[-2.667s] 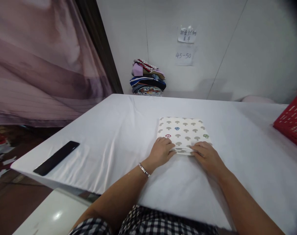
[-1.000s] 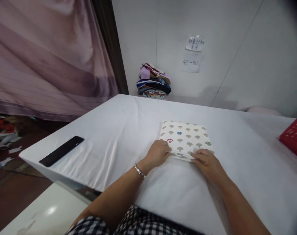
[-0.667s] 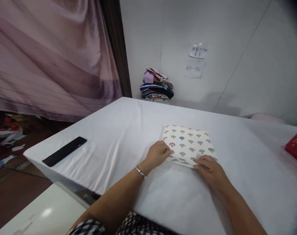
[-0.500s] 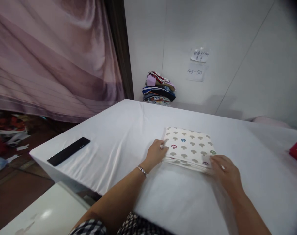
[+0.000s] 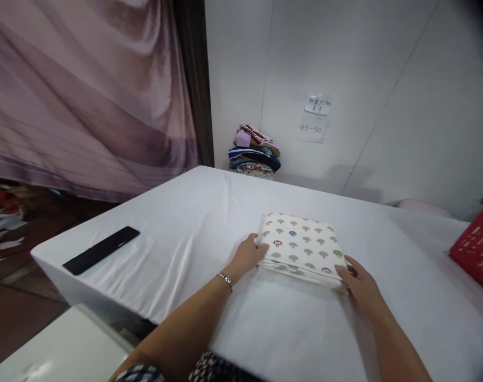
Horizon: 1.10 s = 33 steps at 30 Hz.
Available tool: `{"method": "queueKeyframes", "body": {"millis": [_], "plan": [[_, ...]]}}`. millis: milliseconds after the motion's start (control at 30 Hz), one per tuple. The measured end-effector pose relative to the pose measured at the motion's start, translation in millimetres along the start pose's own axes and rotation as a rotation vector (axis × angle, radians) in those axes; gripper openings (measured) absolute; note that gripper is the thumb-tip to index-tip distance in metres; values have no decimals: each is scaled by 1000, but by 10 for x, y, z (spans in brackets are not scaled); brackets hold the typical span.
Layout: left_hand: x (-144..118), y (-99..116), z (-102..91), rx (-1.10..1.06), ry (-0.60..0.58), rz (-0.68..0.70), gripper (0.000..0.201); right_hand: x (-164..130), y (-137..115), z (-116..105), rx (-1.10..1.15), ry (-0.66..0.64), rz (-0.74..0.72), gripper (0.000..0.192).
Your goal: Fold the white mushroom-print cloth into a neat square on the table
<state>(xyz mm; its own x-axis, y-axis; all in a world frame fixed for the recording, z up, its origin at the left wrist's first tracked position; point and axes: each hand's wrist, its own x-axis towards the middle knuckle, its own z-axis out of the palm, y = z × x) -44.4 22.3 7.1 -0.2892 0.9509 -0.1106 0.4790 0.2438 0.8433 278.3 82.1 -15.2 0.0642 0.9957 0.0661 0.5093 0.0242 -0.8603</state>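
Folded cloth (image 5: 301,248): cream, mushroom print, folded into a flat rectangle of several layers; lying on the table (image 5: 193,233) near its middle, between both hands.
Left hand (image 5: 247,254): at the cloth's near left corner, fingers curled against its left edge, touching; bracelet (image 5: 225,279) on the wrist.
Right hand (image 5: 359,284): at the near right corner, fingers loosely spread, tips on the layered edge; grip beneath not discernible.
Table: draped in white sheet.
Black flat object (image 5: 101,250): near the left table edge, well apart from the cloth.
Red basket (image 5: 477,249): at the far right.
Stack of folded clothes (image 5: 254,150): against the wall, beyond the table.
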Motion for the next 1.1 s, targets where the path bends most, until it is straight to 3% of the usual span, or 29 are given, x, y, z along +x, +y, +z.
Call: {"method": "queueKeyframes", "body": {"millis": [133, 233, 367, 433, 500, 633, 767, 900, 1100], "plan": [[11, -7, 14, 30, 4, -4, 52, 31, -36, 6, 52, -21, 41, 63], [1, -5, 48, -13, -43, -25, 49, 90, -22, -1, 140, 35, 41, 65], [-35, 20, 77, -125, -165, -31, 59, 177, 81, -26, 159, 125, 41, 64], [-51, 45, 60, -100, -161, -41, 65, 182, 114, -37, 69, 153, 9, 59], [-71, 71, 23, -44, -127, -34, 62, 146, 94, -40, -62, 219, -125, 50], [-149, 77, -46, 14, -79, 28, 46, -40, -98, 37, -187, 370, -536, 30], [-269, 10, -35, 15, -107, 63, 45, -268, -340, 252, -143, 166, -805, 18], [-393, -22, -11, -50, -53, 149, 37, -403, -484, 460, -192, -40, -917, 19], [-513, -5, 9, 26, -117, 226, 57, -434, -503, 552, -284, -88, -955, 25]]}}
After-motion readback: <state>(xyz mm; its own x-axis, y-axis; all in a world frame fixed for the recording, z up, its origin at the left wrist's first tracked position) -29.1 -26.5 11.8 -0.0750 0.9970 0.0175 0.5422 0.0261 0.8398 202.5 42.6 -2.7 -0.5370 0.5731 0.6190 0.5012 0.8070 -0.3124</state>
